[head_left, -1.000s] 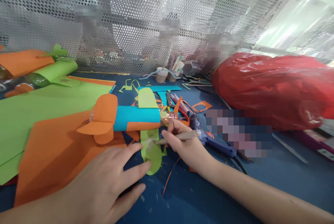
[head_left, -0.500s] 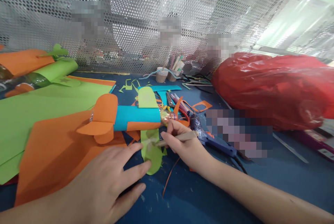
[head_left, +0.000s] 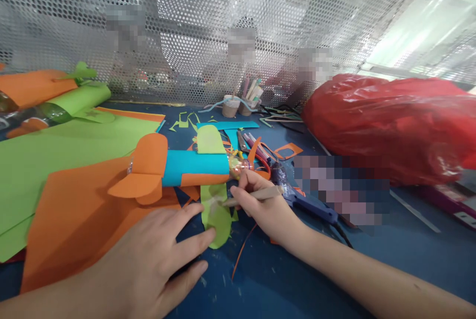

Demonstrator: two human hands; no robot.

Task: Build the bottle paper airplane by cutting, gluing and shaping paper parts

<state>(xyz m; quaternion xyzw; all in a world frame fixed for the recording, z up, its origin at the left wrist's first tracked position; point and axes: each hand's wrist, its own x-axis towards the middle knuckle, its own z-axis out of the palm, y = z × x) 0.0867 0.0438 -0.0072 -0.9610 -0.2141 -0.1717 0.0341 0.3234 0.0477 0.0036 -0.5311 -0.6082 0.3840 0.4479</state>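
Observation:
My left hand (head_left: 148, 254) lies flat with its fingers spread, fingertips pressing the left edge of a rounded green paper piece (head_left: 219, 232) on the table. In my right hand (head_left: 266, 205) is a thick beige pen (head_left: 266, 193), gripped in a writing hold. Its tip touches or nearly touches the green piece, beside a pale smear. Just beyond lies a plastic bottle wrapped in blue paper (head_left: 197, 165), on its side, with its neck to the right. Orange paper fins (head_left: 148, 155) stand at its left end, and a green paper flap (head_left: 210, 139) rises from its far side.
Orange sheets (head_left: 70, 210) and green sheets (head_left: 67, 145) cover the left side, near other paper-wrapped bottles (head_left: 80, 98). A blue glue gun (head_left: 312, 207), scissors (head_left: 242, 143) and paper scraps lie to the right. A red plastic bag (head_left: 383, 125) and cups of pens (head_left: 231, 106) stand behind.
Almost nothing differs. Both hands, the pen and the green piece stay in place; the view has shifted very slightly.

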